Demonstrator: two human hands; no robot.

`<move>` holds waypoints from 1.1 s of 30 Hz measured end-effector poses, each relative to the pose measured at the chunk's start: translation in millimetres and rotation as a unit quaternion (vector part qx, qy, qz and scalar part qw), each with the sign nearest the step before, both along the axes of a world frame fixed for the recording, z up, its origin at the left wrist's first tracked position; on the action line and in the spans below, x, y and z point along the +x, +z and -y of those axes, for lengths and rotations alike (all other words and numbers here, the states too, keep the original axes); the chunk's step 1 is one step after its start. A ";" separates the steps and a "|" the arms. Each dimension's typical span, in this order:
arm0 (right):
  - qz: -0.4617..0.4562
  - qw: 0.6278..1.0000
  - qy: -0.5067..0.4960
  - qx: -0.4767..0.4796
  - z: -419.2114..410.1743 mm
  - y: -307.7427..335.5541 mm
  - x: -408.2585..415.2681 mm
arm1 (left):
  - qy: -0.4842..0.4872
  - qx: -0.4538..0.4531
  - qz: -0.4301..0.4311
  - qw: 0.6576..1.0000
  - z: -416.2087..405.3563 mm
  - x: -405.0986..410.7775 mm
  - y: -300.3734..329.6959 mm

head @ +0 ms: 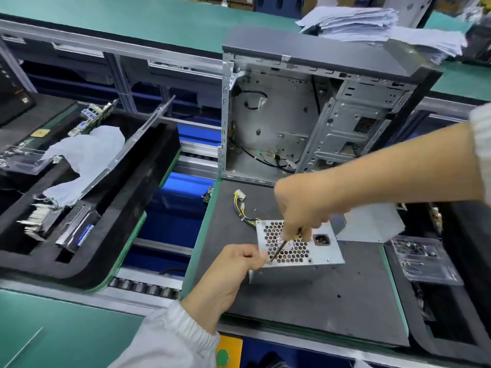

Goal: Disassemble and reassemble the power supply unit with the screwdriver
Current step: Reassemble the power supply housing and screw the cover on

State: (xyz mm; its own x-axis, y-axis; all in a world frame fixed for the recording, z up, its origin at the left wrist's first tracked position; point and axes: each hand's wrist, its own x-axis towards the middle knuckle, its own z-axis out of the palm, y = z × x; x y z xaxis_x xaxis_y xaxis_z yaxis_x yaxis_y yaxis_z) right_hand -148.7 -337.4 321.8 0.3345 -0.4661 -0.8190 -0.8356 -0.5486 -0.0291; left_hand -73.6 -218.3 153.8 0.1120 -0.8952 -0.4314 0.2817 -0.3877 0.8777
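Two hands | left point(233, 264) pinching power supply unit point(300, 245) | right point(303, 208) apparently gripping screwdriver point(281, 247)

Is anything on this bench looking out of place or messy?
Nothing looks damaged. The power supply unit sits tilted on the dark mat, propped by the left hand while the right hand works the screwdriver. The stack of papers behind the open computer case looks untidy.
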 end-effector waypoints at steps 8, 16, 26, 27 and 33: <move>-0.035 0.963 0.244 -0.112 -9.8 17.5 -23.0 | 0.060 0.010 0.018 0.998 -1.4 -7.1 -6.6; -0.093 0.589 0.747 -0.293 -38.1 18.7 -26.4 | 0.092 0.055 -0.011 0.994 9.3 -6.1 -1.6; -0.049 0.930 -0.346 0.115 -8.2 13.5 -14.4 | 0.092 0.063 -0.021 0.994 9.3 -8.8 -1.8; -0.057 0.955 -0.271 0.108 -8.0 16.9 -13.3 | 0.096 0.067 -0.019 0.993 8.6 -8.7 -0.5; -0.003 0.678 0.690 -0.254 -15.8 18.6 -21.4 | 0.109 0.080 -0.022 0.991 8.9 -7.4 2.8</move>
